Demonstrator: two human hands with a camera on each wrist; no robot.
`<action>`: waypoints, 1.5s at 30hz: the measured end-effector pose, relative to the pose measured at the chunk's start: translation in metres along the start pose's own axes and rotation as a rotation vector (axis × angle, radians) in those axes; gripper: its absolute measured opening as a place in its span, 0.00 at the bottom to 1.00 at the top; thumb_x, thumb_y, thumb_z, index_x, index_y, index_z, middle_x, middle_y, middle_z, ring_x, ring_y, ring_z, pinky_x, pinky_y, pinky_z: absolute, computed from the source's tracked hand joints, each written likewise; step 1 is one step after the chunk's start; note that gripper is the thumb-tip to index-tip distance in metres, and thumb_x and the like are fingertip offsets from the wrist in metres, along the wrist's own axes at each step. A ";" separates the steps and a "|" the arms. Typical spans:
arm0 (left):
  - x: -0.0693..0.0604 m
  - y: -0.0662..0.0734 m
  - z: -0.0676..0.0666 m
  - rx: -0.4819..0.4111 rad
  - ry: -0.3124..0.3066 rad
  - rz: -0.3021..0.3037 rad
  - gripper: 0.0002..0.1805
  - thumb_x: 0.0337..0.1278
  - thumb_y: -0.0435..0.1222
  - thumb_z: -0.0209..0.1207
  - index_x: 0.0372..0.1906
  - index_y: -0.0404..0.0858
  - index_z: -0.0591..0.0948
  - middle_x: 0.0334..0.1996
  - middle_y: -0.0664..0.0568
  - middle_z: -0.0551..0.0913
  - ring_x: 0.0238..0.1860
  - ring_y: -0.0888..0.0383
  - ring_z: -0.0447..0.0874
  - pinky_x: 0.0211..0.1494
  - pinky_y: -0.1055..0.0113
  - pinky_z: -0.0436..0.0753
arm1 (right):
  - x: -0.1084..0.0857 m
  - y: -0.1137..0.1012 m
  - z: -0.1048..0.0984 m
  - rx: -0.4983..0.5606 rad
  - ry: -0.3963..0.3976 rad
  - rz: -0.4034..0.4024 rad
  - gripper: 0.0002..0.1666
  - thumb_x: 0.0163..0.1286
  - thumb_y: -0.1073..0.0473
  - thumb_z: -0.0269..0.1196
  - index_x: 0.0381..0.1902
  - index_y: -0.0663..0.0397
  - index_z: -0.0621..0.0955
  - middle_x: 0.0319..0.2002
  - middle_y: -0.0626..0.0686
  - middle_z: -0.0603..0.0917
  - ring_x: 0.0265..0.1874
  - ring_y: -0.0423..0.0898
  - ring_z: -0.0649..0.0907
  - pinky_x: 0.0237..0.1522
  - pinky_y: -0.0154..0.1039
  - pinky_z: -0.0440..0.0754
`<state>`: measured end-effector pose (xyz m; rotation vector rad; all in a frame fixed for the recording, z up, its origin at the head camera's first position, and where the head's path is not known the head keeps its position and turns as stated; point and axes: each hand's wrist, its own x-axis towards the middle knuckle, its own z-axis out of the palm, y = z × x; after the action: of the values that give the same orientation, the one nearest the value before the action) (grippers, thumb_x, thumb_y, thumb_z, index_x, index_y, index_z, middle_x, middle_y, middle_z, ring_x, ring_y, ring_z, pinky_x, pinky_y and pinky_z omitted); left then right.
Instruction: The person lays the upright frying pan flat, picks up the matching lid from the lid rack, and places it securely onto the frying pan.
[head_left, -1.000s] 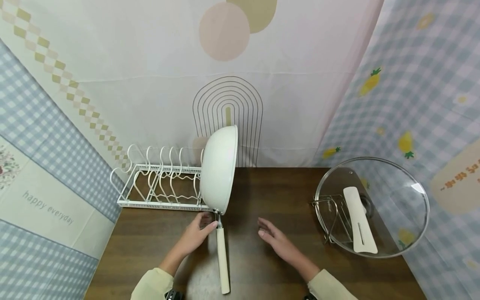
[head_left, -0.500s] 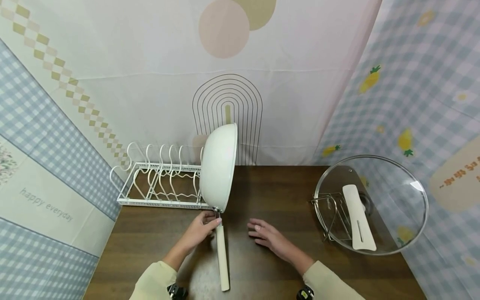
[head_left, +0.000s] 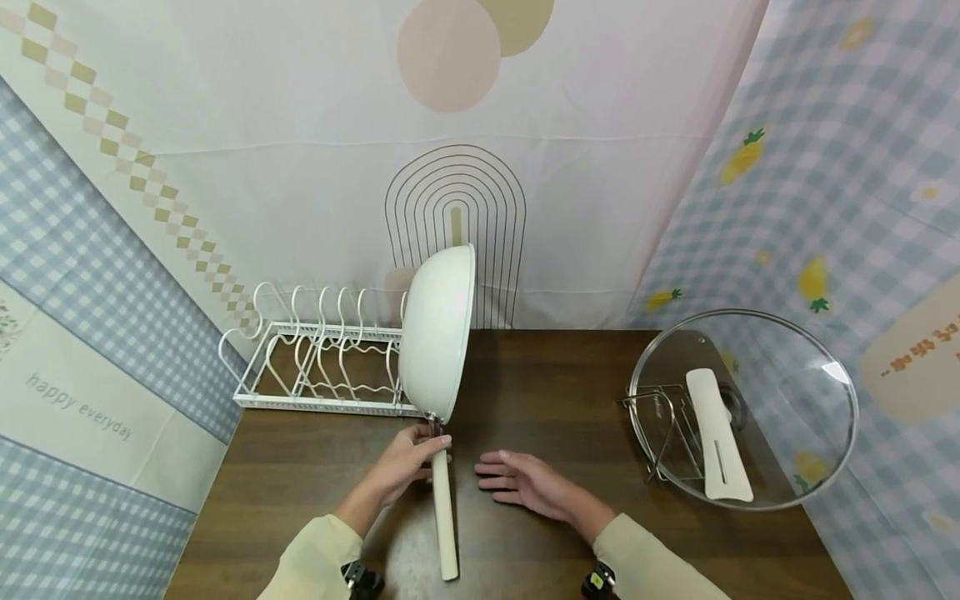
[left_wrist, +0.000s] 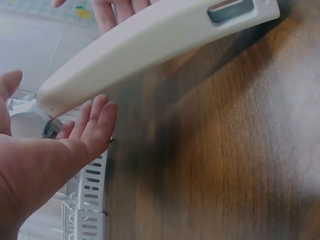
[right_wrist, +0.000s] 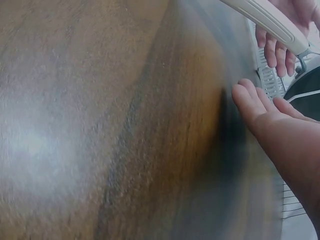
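Note:
A white frying pan [head_left: 438, 333] stands on its side at the right end of a white wire rack [head_left: 322, 406], its handle [head_left: 444, 517] pointing toward me. My left hand [head_left: 405, 462] is at the handle's upper end. In the left wrist view, the left hand's fingers [left_wrist: 97, 122] lie relaxed below the handle and the thumb stands apart from it. To the right of the handle, my right hand [head_left: 528, 483] hovers with straight fingers and holds nothing. The right wrist view shows the right hand [right_wrist: 280, 130] apart from the handle [right_wrist: 272, 20].
On the right, a large glass lid [head_left: 787, 367] leans upright at a small metal wire stand [head_left: 663, 433]. In front of the lid is a long white piece with a slot [head_left: 718, 437]. Patterned cloth hangs behind the brown wooden table [head_left: 547, 392] and at both sides.
My right hand has moved left, nearer the pan handle, and its fingers have straightened. My left hand has shifted slightly right, its thumb farther across the handle. The pan stays in place.

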<state>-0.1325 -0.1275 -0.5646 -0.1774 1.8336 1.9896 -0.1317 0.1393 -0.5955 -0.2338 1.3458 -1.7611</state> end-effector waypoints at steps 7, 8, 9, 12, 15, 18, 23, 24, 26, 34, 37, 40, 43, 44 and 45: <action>0.003 -0.007 0.001 -0.095 -0.065 -0.053 0.24 0.71 0.40 0.60 0.58 0.25 0.71 0.40 0.48 0.86 0.40 0.55 0.89 0.51 0.55 0.88 | 0.004 0.005 0.002 0.037 -0.041 0.059 0.43 0.85 0.41 0.38 0.78 0.74 0.53 0.78 0.72 0.59 0.76 0.67 0.65 0.78 0.61 0.61; 0.003 -0.008 0.002 -0.103 -0.068 -0.060 0.24 0.72 0.40 0.60 0.59 0.24 0.71 0.39 0.48 0.87 0.39 0.56 0.89 0.52 0.54 0.87 | 0.004 0.006 0.001 0.037 -0.051 0.068 0.44 0.85 0.41 0.39 0.78 0.74 0.54 0.77 0.72 0.60 0.76 0.67 0.66 0.77 0.60 0.62; 0.003 -0.009 0.002 -0.112 -0.069 -0.068 0.24 0.72 0.40 0.60 0.59 0.24 0.71 0.38 0.49 0.87 0.39 0.56 0.89 0.53 0.54 0.87 | 0.004 0.006 0.001 0.037 -0.064 0.077 0.44 0.85 0.40 0.39 0.78 0.74 0.54 0.77 0.72 0.60 0.76 0.67 0.66 0.77 0.59 0.63; 0.003 -0.011 0.005 -0.142 -0.068 -0.090 0.24 0.72 0.41 0.60 0.58 0.24 0.72 0.36 0.51 0.88 0.37 0.58 0.90 0.52 0.55 0.87 | 0.005 0.007 0.001 0.047 -0.107 0.099 0.46 0.84 0.38 0.40 0.78 0.75 0.55 0.77 0.72 0.61 0.76 0.66 0.67 0.77 0.57 0.65; 0.004 -0.014 0.008 -0.170 -0.087 -0.111 0.23 0.73 0.41 0.59 0.57 0.24 0.74 0.35 0.52 0.89 0.37 0.58 0.90 0.49 0.59 0.87 | 0.005 0.009 0.002 0.061 -0.137 0.118 0.46 0.84 0.37 0.40 0.77 0.75 0.57 0.77 0.71 0.62 0.76 0.65 0.67 0.76 0.54 0.67; 0.006 -0.018 0.010 -0.182 -0.111 -0.134 0.21 0.72 0.40 0.59 0.53 0.24 0.77 0.35 0.51 0.89 0.37 0.57 0.90 0.47 0.61 0.88 | 0.007 0.011 0.003 0.068 -0.152 0.131 0.46 0.84 0.37 0.40 0.76 0.74 0.58 0.76 0.70 0.64 0.75 0.63 0.68 0.76 0.52 0.68; 0.007 -0.020 0.013 -0.187 -0.126 -0.149 0.18 0.71 0.41 0.60 0.47 0.28 0.81 0.34 0.51 0.89 0.35 0.57 0.90 0.43 0.62 0.88 | 0.011 0.016 0.005 0.095 -0.191 0.138 0.47 0.83 0.36 0.42 0.77 0.74 0.58 0.77 0.70 0.63 0.75 0.62 0.68 0.75 0.49 0.69; 0.006 -0.019 0.013 -0.188 -0.130 -0.150 0.17 0.71 0.42 0.60 0.46 0.29 0.81 0.33 0.51 0.89 0.34 0.57 0.90 0.42 0.62 0.88 | 0.012 0.017 0.005 0.099 -0.201 0.139 0.48 0.83 0.36 0.42 0.77 0.75 0.57 0.77 0.70 0.63 0.75 0.62 0.68 0.74 0.48 0.69; 0.006 -0.019 0.015 -0.197 -0.135 -0.164 0.15 0.71 0.42 0.60 0.43 0.31 0.81 0.32 0.51 0.88 0.33 0.57 0.90 0.41 0.63 0.88 | 0.013 0.019 0.005 0.103 -0.222 0.145 0.48 0.83 0.36 0.43 0.77 0.75 0.56 0.77 0.70 0.62 0.75 0.61 0.69 0.74 0.46 0.70; 0.004 -0.020 0.021 -0.250 -0.112 -0.200 0.14 0.73 0.40 0.57 0.27 0.42 0.77 0.21 0.56 0.81 0.23 0.60 0.86 0.33 0.64 0.87 | 0.014 0.024 0.007 0.113 -0.259 0.155 0.48 0.83 0.37 0.44 0.77 0.76 0.56 0.76 0.69 0.64 0.74 0.59 0.70 0.72 0.44 0.72; 0.004 -0.021 0.024 -0.265 -0.075 -0.196 0.15 0.71 0.40 0.60 0.26 0.43 0.74 0.19 0.57 0.76 0.19 0.62 0.80 0.31 0.66 0.84 | 0.014 0.025 0.009 0.118 -0.268 0.154 0.47 0.83 0.38 0.44 0.77 0.76 0.56 0.76 0.69 0.65 0.75 0.61 0.69 0.73 0.44 0.72; 0.004 -0.021 0.025 -0.272 -0.043 -0.197 0.16 0.69 0.40 0.61 0.24 0.44 0.72 0.17 0.58 0.72 0.17 0.62 0.73 0.29 0.68 0.80 | 0.016 0.027 0.012 0.121 -0.277 0.162 0.44 0.84 0.40 0.42 0.77 0.76 0.55 0.76 0.69 0.65 0.75 0.60 0.69 0.74 0.45 0.70; 0.005 -0.021 0.026 -0.273 -0.042 -0.192 0.17 0.70 0.41 0.61 0.24 0.44 0.71 0.16 0.59 0.70 0.16 0.62 0.71 0.29 0.68 0.78 | 0.017 0.028 0.015 0.122 -0.267 0.176 0.43 0.85 0.42 0.43 0.77 0.75 0.55 0.76 0.70 0.64 0.75 0.60 0.70 0.76 0.48 0.68; 0.005 -0.021 0.026 -0.275 -0.046 -0.190 0.17 0.70 0.41 0.61 0.24 0.44 0.71 0.16 0.59 0.70 0.17 0.62 0.71 0.30 0.68 0.78 | 0.018 0.028 0.017 0.124 -0.259 0.178 0.44 0.84 0.42 0.44 0.77 0.76 0.55 0.76 0.70 0.64 0.75 0.60 0.70 0.76 0.49 0.67; 0.005 -0.020 0.026 -0.275 -0.050 -0.186 0.17 0.70 0.41 0.61 0.24 0.44 0.71 0.16 0.58 0.70 0.17 0.62 0.71 0.30 0.68 0.78 | 0.018 0.028 0.018 0.131 -0.251 0.181 0.44 0.84 0.42 0.46 0.77 0.76 0.55 0.76 0.71 0.64 0.75 0.60 0.69 0.77 0.51 0.66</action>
<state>-0.1239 -0.1007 -0.5820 -0.3628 1.4510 2.0841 -0.1169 0.1133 -0.6190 -0.2436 1.0355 -1.6014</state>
